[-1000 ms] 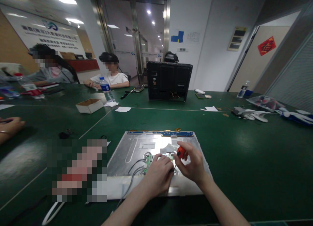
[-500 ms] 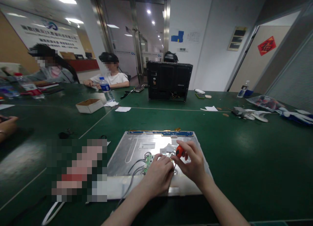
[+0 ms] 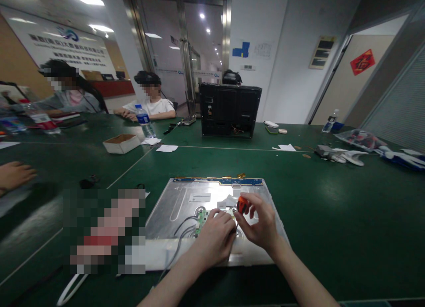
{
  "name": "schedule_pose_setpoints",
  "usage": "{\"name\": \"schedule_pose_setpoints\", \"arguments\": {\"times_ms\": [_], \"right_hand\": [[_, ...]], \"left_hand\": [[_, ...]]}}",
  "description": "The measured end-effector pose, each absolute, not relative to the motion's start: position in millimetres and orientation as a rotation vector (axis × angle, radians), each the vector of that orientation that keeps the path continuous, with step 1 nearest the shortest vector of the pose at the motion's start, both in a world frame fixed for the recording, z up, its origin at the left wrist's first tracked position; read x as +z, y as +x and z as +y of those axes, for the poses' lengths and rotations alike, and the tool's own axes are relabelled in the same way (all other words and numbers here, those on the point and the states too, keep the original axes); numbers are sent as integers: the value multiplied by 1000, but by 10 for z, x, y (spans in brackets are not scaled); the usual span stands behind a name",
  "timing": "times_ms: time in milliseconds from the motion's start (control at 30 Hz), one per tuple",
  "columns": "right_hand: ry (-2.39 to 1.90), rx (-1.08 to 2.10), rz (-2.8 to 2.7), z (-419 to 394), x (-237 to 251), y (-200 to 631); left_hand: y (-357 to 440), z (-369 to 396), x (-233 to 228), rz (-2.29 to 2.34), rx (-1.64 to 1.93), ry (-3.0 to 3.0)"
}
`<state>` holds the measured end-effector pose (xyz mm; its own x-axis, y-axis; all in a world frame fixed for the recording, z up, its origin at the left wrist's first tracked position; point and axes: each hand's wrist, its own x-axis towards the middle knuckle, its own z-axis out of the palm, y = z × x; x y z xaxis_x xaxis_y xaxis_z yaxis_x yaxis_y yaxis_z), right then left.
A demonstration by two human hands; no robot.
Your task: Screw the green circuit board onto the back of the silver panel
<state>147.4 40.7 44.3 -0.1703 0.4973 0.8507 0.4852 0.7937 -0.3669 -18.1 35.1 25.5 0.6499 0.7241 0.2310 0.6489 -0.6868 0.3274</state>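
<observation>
screwdriver (image 3: 242, 205), orange handle, pinched upright in the right hand (image 3: 260, 227), fingers curled tight round it, tip down just right of the left hand's fingers. left to right: white cables (image 3: 181, 236) trailing off left of the fingers; small green circuit board (image 3: 201, 218) just left of the left hand (image 3: 215, 238), whose fingers are pressed together on it; silver metal panel (image 3: 186, 201) under both hands, flat on the green worktop (image 3: 332, 218).
</observation>
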Motion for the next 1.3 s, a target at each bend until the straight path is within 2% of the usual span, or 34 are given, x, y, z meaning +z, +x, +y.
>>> {"name": "schedule_pose_setpoints", "arguments": {"times_ms": [1300], "right_hand": [[-755, 32, -1801, 402, 445, 1473]], "left_hand": [[-172, 357, 268, 1121, 475, 2639]]}}
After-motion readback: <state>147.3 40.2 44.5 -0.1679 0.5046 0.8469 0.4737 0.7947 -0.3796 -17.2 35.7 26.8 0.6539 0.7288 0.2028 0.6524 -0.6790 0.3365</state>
